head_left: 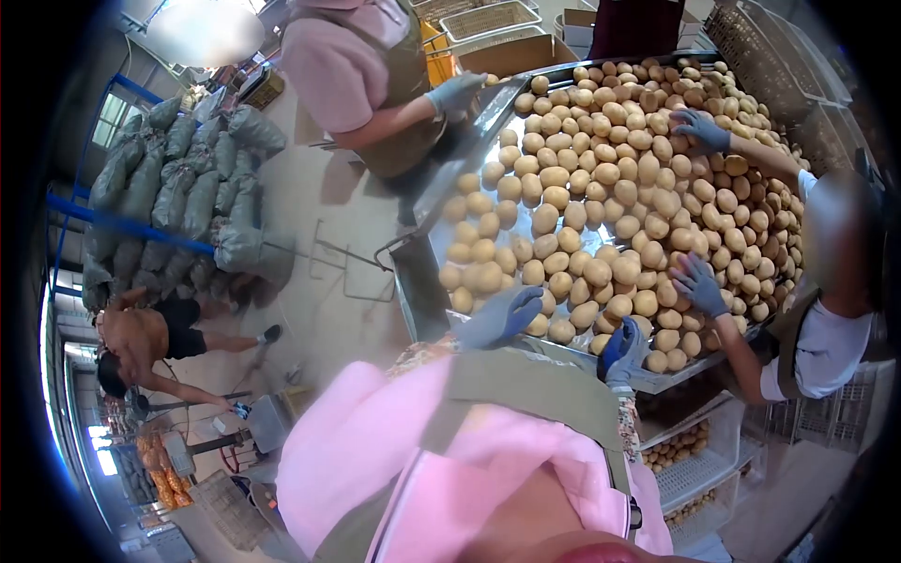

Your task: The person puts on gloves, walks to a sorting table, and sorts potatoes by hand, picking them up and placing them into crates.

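Tan produce (601, 188), round and potato-like, lies heaped across the metal desk (441, 202), thickest toward its right and far parts and thinning to a single layer near the left rim. At the near rim the person's two gloved hands are on the pile's edge. The left hand (502, 317) lies flat with its fingers stretched out and slightly apart, touching the nearest pieces. The right hand (624, 352) is curled downward at the rim; I cannot tell whether it pinches a piece or only the edge. Under the desk's near right corner stand white crates (699, 460) with more of the same rounds inside. On the right a co-worker (826, 347) in a white shirt rests two gloved hands on the heap. At the far side another co-worker (361, 66) in pink reaches a gloved hand to the rim. Stacked grey sacks (178, 188) sit far left.
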Available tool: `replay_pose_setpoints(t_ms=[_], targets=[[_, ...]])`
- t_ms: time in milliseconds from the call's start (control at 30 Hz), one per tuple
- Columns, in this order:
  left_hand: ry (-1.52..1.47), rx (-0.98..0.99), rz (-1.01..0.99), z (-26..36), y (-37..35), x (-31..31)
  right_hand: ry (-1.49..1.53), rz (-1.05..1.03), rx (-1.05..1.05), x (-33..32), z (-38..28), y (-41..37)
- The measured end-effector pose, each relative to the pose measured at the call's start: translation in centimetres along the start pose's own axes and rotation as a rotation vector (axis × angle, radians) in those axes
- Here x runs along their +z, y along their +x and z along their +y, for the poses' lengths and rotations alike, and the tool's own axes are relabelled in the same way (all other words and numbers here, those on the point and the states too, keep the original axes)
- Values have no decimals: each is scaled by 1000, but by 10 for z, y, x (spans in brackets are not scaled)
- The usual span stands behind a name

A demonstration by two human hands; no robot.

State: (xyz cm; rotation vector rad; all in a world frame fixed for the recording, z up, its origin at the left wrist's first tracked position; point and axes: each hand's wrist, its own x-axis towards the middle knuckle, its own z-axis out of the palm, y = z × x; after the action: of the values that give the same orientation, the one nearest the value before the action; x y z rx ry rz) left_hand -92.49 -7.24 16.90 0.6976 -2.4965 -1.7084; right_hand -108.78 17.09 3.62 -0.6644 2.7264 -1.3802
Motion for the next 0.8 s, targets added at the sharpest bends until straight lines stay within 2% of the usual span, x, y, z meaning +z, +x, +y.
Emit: replay_pose_setpoints(t_ms=[67, 100, 133, 167, 233, 367, 467, 633, 700, 800], targets=[[61, -8, 17, -51, 3, 20, 20, 47, 32, 0, -9, -7], [108, 26, 23, -58, 18, 20, -111, 10, -3, -1, -13, -8], [38, 36, 38, -49, 23, 20, -240, -18, -30, 1, -14, -4], [-35, 32, 46, -36, 17, 21, -233, 44, -22, 3, -13, -1], [-24, 4, 10, -10, 11, 19, -211, 36, -159, 2, -11, -1], [-4, -16, -136, 40, 13, 8, -219, 67, -168, 3, -10, 0], [58, 47, -115, 5, 26, 28, -203, 27, -166, 1, -13, 0], [57, 7, -67, 48, 9, 20, -195, -10, -178, 2, -11, 1], [93, 34, -35, 64, 4, 18, -216, 53, -209, 2, -14, 2], [160, 45, 10, -5, 17, 45, -207, 30, -186, 1, -15, 1]])
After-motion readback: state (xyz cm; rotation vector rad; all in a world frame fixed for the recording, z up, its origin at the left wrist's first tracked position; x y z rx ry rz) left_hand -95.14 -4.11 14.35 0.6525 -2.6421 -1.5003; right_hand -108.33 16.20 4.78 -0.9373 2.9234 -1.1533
